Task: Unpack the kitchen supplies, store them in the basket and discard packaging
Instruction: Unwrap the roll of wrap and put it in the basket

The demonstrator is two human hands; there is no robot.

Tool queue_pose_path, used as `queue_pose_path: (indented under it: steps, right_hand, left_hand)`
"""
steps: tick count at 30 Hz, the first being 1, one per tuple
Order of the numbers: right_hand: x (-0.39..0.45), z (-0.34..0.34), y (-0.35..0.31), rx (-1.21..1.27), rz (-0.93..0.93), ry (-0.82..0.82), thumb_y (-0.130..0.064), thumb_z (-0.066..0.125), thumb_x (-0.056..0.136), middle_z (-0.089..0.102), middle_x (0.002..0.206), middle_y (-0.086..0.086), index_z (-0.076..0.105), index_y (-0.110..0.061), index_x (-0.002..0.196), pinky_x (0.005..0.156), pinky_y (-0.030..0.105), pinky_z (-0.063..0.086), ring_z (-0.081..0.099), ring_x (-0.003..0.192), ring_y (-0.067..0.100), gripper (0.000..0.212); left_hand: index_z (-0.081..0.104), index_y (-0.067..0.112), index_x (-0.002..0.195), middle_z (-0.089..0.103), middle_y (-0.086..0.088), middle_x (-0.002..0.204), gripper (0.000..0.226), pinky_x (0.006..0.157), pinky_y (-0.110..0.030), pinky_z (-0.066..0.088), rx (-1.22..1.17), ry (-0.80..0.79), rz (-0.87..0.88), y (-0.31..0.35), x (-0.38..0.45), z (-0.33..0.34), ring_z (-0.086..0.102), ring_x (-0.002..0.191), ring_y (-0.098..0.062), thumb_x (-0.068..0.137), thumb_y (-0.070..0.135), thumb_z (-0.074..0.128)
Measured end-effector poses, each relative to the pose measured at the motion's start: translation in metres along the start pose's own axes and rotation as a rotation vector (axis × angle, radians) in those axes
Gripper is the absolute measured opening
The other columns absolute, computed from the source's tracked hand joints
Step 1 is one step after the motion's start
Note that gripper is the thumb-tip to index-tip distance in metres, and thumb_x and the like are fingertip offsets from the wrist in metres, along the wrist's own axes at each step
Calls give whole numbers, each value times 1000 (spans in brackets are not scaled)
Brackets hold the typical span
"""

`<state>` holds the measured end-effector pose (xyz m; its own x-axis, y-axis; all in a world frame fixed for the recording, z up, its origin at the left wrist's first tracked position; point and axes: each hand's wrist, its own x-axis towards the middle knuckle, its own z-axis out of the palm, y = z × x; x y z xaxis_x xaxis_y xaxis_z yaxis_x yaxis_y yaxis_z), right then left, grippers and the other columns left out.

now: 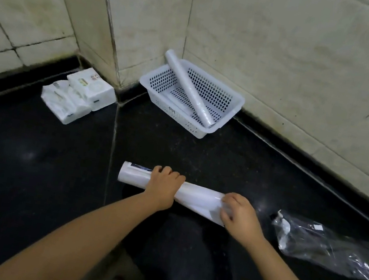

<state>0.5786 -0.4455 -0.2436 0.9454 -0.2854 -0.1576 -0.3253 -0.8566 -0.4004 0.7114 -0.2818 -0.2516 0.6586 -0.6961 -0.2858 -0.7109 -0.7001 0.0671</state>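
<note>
A white wrapped roll [196, 196] lies across the dark counter in front of me. My left hand [163, 186] grips it near its left end, fingers curled over the top. My right hand [239, 212] pinches the wrapping at the roll's right end. Farther back, a white perforated basket [235, 104] sits in the corner against the tiled wall. Another unwrapped roll [188, 87] lies diagonally inside it, one end sticking up over the rim.
Empty clear plastic packaging [330, 250] lies crumpled on the counter at the right. White wrapped packs [77, 95] are stacked at the back left, beside the tiled wall corner. The dark counter [30, 163] stretches left of my arms.
</note>
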Motion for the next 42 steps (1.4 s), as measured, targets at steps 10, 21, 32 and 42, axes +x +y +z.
queue_pose_path:
  steps: [10,21,32,42]
  right_hand:
    - [11,6,7,-119,122,0,-26,53,84,53,125,6,57,-10,115,95,30,36,46,112,25,35]
    - [55,19,-37,-248,20,-335,-34,55,84,33,146,11,27,-14,139,109,37,25,31,132,27,65]
    - [64,-25,-50,68,37,-185,-25,68,70,60,112,5,53,-16,115,89,29,42,54,106,22,49]
    - [141,-107,-60,133,184,211,-20,71,70,57,93,5,56,-9,104,63,30,39,52,81,22,39]
  left_hand:
    - [33,23,141,39,-1,145,62,113,-38,20,-139,-194,203,5,44,4,31,131,-23,85,25,60]
    - [20,21,148,27,2,152,80,118,-36,17,-171,-137,155,-83,25,-15,19,141,-19,83,48,59]
    - [45,10,136,47,-10,141,47,111,-32,31,-339,171,89,-135,54,-73,38,132,-23,92,22,55]
    - [56,-3,121,60,-22,118,31,90,-44,49,-201,327,57,-136,168,-136,55,109,-33,92,7,47]
